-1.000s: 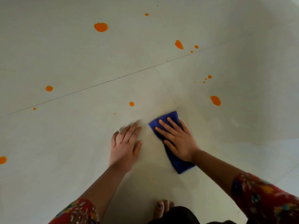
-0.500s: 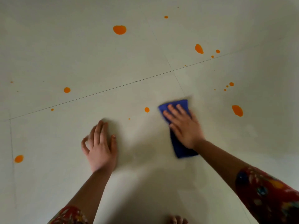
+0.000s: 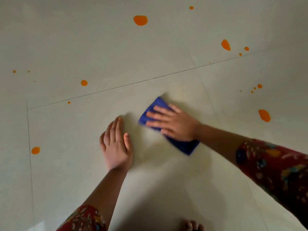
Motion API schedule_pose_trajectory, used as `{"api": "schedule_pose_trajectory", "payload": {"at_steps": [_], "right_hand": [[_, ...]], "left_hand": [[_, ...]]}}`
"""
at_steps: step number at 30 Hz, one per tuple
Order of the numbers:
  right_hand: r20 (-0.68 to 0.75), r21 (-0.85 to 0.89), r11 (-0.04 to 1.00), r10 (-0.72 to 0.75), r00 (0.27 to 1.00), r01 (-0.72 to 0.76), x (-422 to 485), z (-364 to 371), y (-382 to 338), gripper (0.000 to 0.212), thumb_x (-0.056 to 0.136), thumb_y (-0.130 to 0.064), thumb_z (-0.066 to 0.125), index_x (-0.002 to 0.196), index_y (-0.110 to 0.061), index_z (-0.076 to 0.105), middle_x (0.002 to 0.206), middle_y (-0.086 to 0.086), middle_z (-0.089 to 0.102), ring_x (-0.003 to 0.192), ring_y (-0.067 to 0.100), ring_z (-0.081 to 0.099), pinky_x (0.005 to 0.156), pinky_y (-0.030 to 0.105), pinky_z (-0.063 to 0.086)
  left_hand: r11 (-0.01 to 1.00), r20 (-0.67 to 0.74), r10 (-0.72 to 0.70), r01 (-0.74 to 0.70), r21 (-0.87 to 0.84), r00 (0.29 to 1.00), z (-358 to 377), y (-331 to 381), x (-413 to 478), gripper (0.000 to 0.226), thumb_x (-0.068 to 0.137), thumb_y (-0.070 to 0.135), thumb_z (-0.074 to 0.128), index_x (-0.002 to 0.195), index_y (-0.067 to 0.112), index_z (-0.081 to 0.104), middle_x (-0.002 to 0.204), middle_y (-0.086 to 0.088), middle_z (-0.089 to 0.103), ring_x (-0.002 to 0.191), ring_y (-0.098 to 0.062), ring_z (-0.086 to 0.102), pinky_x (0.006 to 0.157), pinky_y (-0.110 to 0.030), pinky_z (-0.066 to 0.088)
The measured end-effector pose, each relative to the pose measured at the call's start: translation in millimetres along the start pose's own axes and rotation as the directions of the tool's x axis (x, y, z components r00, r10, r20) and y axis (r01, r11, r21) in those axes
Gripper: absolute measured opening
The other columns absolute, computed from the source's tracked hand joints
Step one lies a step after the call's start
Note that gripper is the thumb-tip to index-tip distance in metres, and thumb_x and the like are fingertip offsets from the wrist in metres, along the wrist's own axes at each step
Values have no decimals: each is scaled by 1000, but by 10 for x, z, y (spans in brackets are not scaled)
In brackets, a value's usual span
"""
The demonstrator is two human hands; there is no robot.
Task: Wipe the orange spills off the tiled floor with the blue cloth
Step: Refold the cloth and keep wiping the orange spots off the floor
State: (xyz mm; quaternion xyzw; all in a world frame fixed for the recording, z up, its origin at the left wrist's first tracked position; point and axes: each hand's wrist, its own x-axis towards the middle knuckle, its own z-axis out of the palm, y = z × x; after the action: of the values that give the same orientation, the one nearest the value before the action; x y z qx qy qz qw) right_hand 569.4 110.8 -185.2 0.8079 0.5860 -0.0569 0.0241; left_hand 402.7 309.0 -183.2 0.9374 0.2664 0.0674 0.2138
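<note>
just the one head cam, looking steeply down and forward at the tiled floor (image 3: 70,164) from close above, left hand (image 3: 116,145) and right hand (image 3: 173,124) mid-frame, toes (image 3: 193,225) at the bottom edge.

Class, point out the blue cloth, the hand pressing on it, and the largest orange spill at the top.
blue cloth (image 3: 184,146), head view, bare lower corner.
right hand (image 3: 173,123), head view, back of hand.
orange spill (image 3: 140,20), head view, centre.
</note>
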Motion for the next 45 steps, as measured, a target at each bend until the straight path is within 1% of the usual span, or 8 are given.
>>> {"api": "schedule_pose_trajectory", "payload": {"at_steps": [5, 9, 13, 20, 26, 33, 40, 45], "right_hand": [[2, 207, 741, 653, 757, -639, 378, -185, 258, 53, 101, -40, 32, 152, -40, 19, 163, -10, 8, 151, 19, 3, 120, 51, 8], [-93, 131, 982, 150, 984, -137, 160, -6, -630, 53, 98, -40, 33, 151, -36, 28, 162, -5, 19, 151, 24, 12, 118, 52, 15], [-21, 128, 989, -74, 997, 76, -571, 109, -507, 51, 100, -45, 31, 150, -40, 25, 162, -13, 14, 151, 17, 6, 119, 49, 10], [-32, 219, 608, 786, 617, -763, -399, -18, 57, 55, 98, -44, 38, 151, -38, 25, 162, -8, 15, 151, 22, 11, 118, 51, 13], [-2, 174, 886, 437, 900, -430, -1307, 195, -415, 55, 99, -51, 28, 152, -42, 17, 163, -12, 11, 151, 18, 6, 121, 46, 7], [78, 218, 357, 921, 381, -908, -1272, 39, 344, 62, 97, -59, 30, 153, -41, 10, 163, -12, -1, 151, 19, -4, 121, 48, 1], [23, 220, 836, 510, 860, -502, -1682, 163, -485, 53, 102, -47, 25, 154, -37, 17, 163, -10, 12, 151, 18, 9, 120, 43, 9], [64, 267, 468, 864, 500, -842, -1670, 86, 3, 52, 102, -41, 28, 153, -36, 16, 162, -10, 10, 151, 14, 1, 122, 42, 9]], "left_hand": [[999, 21, -8, 7, 31, 1000, 4, 33, 11, 56, 97, 37, 21, 147, 17, 37, 152, 1, 40, 139, -22, 33, 114, -38, 16], [999, 20, -6, 5, 41, 1000, -20, 27, -2, 56, 97, 37, 21, 145, 15, 40, 151, -1, 41, 138, -23, 36, 113, -40, 19], [1000, 34, -5, 4, 25, 999, -31, 20, -1, 58, 97, 39, 18, 147, 16, 36, 153, 0, 38, 140, -22, 31, 114, -37, 15], [998, 101, 62, -59, -37, 993, -11, 345, 45, 63, 95, 44, 13, 149, 18, 33, 155, 3, 34, 145, -15, 24, 118, -41, 8], [961, 243, 275, -271, -54, 930, 173, 793, 256, 60, 96, 45, 17, 153, 24, 23, 160, 10, 18, 149, -9, 7, 120, -38, 2], [904, 309, 349, -405, 138, 885, 429, 759, 238, 65, 95, 56, 17, 154, 31, 3, 161, 10, -6, 149, -8, -7, 121, -41, -1], [903, 292, 361, -410, 127, 885, 461, 742, 248, 66, 95, 57, 19, 154, 31, 5, 162, 8, -1, 149, -10, -3, 121, -42, 1], [904, 274, 368, -411, 120, 889, 470, 736, 235, 65, 96, 56, 22, 154, 31, 9, 163, 7, 4, 150, -11, 0, 121, -43, 3]]}}
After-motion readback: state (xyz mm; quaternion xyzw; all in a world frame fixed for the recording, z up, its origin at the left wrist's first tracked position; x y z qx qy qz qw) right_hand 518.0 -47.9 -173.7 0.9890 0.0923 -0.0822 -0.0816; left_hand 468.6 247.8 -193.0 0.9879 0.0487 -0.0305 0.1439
